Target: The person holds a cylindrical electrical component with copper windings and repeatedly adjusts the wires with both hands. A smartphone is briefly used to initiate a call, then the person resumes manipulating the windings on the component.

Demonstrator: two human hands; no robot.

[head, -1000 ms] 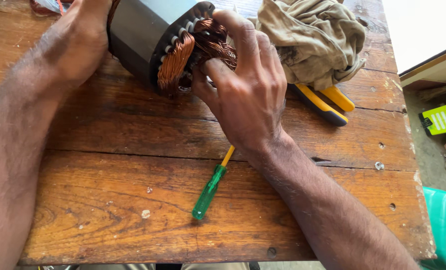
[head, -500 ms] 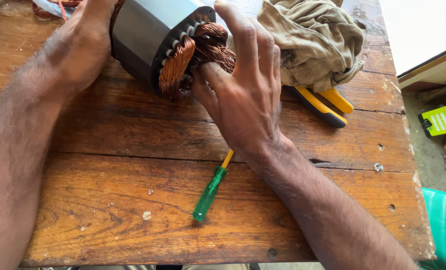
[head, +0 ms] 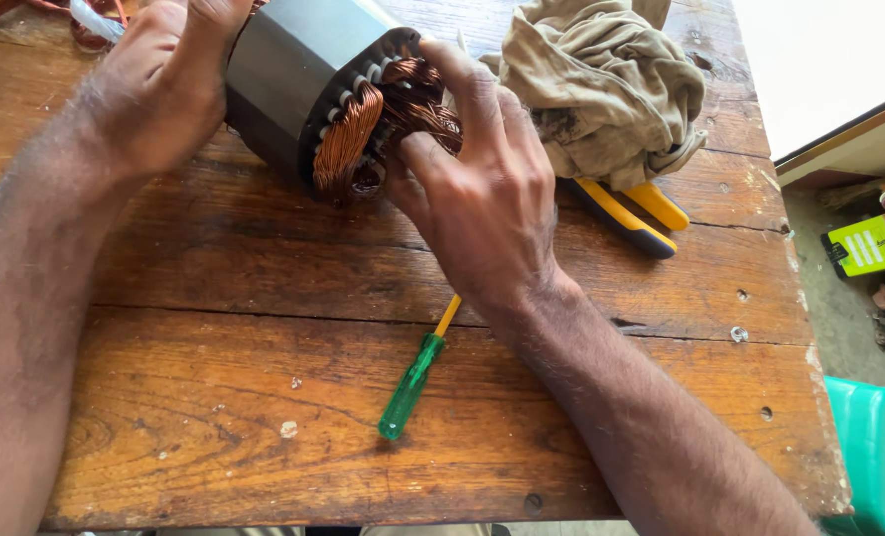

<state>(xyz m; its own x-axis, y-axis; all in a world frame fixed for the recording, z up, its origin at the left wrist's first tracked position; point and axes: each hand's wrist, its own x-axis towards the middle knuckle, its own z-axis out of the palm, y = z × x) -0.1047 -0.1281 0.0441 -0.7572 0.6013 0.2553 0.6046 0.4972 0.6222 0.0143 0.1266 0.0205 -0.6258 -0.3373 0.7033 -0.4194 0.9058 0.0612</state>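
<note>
A grey metal motor stator (head: 288, 74) lies on its side on the wooden workbench (head: 224, 397), its open end showing copper windings (head: 348, 139). My left hand (head: 159, 84) rests on the stator's far end and steadies it. My right hand (head: 482, 194) is at the open end, fingers pressed into the copper coils. A green-handled screwdriver (head: 412, 382) lies on the bench under my right wrist.
A crumpled tan rag (head: 601, 84) lies right of the stator, over yellow-handled pliers (head: 641, 213). Copper wire scraps (head: 90, 25) sit at the back left. Off the bench's right edge are a green box (head: 869, 243) and a teal object (head: 879, 457).
My right hand's fingers have shifted slightly on the copper coils. The stator and my left hand stay about where they were.
</note>
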